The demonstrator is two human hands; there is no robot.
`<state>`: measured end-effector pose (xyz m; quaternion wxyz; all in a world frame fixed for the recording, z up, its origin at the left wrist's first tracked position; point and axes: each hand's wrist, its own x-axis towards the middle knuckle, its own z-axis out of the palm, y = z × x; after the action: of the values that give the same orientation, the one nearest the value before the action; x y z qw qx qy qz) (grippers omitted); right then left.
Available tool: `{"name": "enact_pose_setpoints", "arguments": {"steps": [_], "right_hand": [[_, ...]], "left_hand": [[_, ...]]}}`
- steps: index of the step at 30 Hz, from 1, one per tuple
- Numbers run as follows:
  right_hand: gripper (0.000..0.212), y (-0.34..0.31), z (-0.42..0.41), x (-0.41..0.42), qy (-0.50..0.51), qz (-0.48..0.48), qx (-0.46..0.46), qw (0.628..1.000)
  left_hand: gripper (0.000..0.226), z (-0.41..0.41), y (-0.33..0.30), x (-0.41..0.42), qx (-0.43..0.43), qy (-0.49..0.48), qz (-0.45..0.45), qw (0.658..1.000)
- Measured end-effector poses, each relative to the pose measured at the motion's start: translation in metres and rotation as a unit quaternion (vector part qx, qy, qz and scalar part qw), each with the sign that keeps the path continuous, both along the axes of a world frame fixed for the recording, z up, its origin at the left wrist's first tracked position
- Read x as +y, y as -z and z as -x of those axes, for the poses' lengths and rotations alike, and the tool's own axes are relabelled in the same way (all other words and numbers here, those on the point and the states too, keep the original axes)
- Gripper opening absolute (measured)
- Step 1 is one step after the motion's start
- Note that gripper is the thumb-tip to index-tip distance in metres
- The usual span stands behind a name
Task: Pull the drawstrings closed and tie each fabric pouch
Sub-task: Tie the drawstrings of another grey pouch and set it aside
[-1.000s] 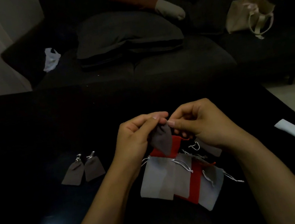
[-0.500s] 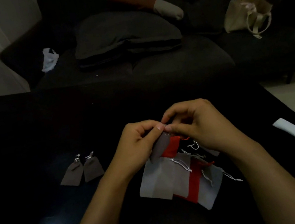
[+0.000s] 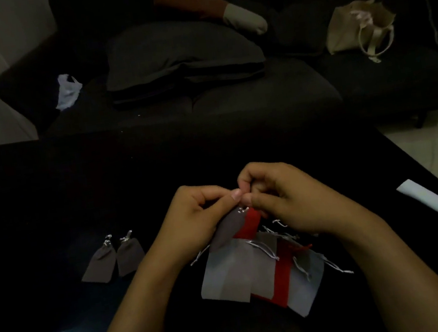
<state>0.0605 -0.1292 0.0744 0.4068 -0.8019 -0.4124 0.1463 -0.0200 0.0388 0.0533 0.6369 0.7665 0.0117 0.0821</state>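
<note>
Both hands [image 3: 245, 198] pinch grey pouch [image 3: 229, 230]; knot hidden.

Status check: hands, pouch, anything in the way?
Left hand and right hand pinch the small grey fabric pouch at its neck. Untied grey and red pouches heaped beneath.

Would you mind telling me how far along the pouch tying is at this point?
Two brown pouches lie side by side at the table's left, necks cinched and tied, so they look done. A third brown pouch is in hand: the left hand and right hand pinch the drawstring at its neck. The pile of grey and red pouches below, strings loose, is left.
</note>
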Motion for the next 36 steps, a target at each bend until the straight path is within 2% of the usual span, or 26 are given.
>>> {"name": "enact_pose_setpoints", "arguments": {"steps": [3,6,14,19,21,23,25,29,33,35,36], "right_hand": [[0.009,-0.004,0.002,-0.001,-0.029,-0.072,0.120,0.990],[0.008,-0.005,0.002,-0.001,-0.055,-0.097,0.176,0.978],[0.005,-0.006,0.000,-0.004,-0.063,-0.105,0.205,0.971],[0.012,-0.008,0.000,-0.006,-0.031,-0.118,0.195,0.973],[0.018,-0.009,-0.003,-0.008,0.003,-0.112,0.177,0.978],[0.013,-0.008,-0.007,-0.011,0.034,-0.073,0.130,0.988],[0.005,-0.007,-0.009,-0.014,0.058,-0.034,0.066,0.996],[0.004,-0.009,0.001,-0.004,0.054,-0.006,-0.069,0.996],[0.007,-0.007,0.009,0.011,0.033,0.020,-0.186,0.982],[0.008,-0.005,0.007,0.010,0.058,-0.009,-0.174,0.983],[0.008,-0.005,0.005,0.008,0.075,-0.041,-0.140,0.986]], "left_hand": [[0.017,0.002,-0.008,-0.002,0.033,-0.020,0.122,0.992],[0.015,0.004,-0.010,-0.003,0.067,-0.017,0.204,0.977],[0.010,0.003,-0.007,-0.001,0.092,-0.013,0.251,0.963],[0.018,0.002,-0.005,-0.001,0.082,-0.035,0.259,0.962],[0.023,0.001,-0.005,-0.001,0.060,-0.067,0.254,0.963],[0.021,-0.002,-0.003,-0.001,0.033,-0.098,0.231,0.967],[0.019,-0.002,-0.001,-0.002,0.011,-0.118,0.185,0.976],[0.016,-0.002,0.005,-0.005,-0.019,-0.147,0.063,0.987],[0.018,0.000,0.006,-0.005,-0.002,-0.074,0.014,0.997],[0.022,0.001,0.003,-0.004,0.004,-0.033,0.032,0.999],[0.024,0.002,0.002,-0.004,0.004,-0.019,0.050,0.999]]}}
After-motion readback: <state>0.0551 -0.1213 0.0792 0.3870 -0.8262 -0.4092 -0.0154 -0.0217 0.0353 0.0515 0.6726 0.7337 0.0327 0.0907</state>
